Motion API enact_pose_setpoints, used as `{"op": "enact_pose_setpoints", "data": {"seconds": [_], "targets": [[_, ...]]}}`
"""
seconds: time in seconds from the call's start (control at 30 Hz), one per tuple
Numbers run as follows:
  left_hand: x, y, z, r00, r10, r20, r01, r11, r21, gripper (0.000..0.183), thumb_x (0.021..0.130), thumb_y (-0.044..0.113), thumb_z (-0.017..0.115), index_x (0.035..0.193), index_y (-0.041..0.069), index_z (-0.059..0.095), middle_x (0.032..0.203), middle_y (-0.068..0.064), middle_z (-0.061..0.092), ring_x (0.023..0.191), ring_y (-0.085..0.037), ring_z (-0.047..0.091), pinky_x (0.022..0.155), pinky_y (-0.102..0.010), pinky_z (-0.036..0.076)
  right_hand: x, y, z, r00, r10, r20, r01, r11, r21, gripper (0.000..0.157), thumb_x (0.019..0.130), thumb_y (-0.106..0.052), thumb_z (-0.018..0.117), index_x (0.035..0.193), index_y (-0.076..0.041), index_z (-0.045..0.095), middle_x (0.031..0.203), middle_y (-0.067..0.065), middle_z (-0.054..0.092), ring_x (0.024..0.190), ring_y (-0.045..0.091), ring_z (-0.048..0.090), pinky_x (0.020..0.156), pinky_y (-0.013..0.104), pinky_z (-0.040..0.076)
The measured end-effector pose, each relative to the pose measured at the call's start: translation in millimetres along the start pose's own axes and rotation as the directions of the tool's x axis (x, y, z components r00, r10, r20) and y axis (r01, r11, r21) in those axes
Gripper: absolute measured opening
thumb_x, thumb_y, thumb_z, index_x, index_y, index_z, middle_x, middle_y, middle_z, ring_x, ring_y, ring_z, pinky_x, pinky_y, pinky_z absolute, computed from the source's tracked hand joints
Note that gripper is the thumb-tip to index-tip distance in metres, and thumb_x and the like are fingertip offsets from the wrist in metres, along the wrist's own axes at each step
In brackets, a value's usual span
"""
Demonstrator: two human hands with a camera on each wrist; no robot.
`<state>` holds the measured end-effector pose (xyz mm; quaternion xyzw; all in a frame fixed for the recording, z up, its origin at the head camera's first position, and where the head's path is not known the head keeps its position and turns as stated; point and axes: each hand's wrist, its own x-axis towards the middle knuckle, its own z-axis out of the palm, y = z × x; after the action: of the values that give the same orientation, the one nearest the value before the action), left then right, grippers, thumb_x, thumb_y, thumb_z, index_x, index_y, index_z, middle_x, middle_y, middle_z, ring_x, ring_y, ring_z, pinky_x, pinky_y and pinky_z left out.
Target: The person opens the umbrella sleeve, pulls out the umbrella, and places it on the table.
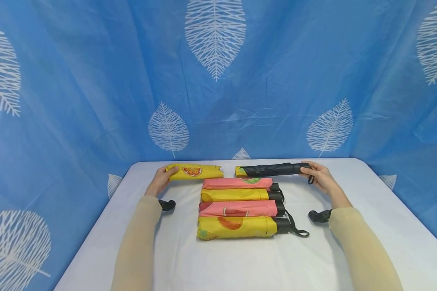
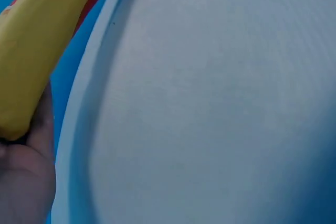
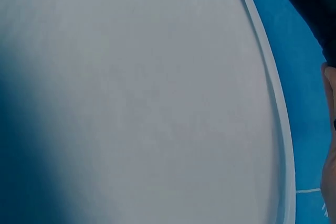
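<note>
At the table's far left, my left hand grips one end of a yellow umbrella sleeve printed with an orange slice; no handle shows on it. The same yellow sleeve fills the upper left of the left wrist view, over my palm. Across from it, my right hand holds a folded black umbrella by its handle, a wrist strap hanging beside the fingers. A yellow patch shows at that umbrella's left end, which faces the sleeve across a small gap. In the right wrist view the black umbrella shows only partly.
Several folded umbrellas lie in a stacked row mid-table: a pink one at the back, a yellow one, another pink one, and a yellow one in front. Their black handles point right. A blue leaf-patterned curtain surrounds the white table.
</note>
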<state>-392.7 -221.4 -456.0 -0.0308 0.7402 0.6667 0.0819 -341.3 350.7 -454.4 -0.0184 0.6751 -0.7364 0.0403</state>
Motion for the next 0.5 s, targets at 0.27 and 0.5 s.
{"op": "enact_pose_setpoints", "data": {"seconds": [0.27, 0.5], "targets": [[0.9, 0.9, -5.5, 0.993, 0.115, -0.012, -0.114, 0.991, 0.071, 0.049, 0.095, 0.024, 0.059, 0.138, 0.002, 0.048, 0.139, -0.015, 0.046, 0.128, -0.027, 0.039, 0.107, -0.035, 0.031, 5, -1, -4.2, 0.998, 0.052, 0.016, -0.047, 0.968, -0.245, 0.067, 0.091, -0.024, 0.065, 0.143, 0.004, 0.033, 0.114, -0.005, 0.049, 0.09, -0.001, 0.062, 0.068, 0.023, 0.044], [-7.4, 28.6, -2.3, 0.969, 0.249, 0.013, -0.248, 0.958, 0.147, 0.049, 0.095, 0.028, 0.058, 0.137, 0.005, 0.049, 0.136, -0.011, 0.049, 0.128, -0.027, 0.04, 0.108, -0.043, 0.026, 7, 0, -10.2, 0.998, 0.069, 0.001, -0.065, 0.942, -0.329, 0.064, 0.088, -0.03, 0.069, 0.138, -0.001, 0.042, 0.121, 0.001, 0.049, 0.093, -0.001, 0.058, 0.079, 0.023, 0.047]]}}
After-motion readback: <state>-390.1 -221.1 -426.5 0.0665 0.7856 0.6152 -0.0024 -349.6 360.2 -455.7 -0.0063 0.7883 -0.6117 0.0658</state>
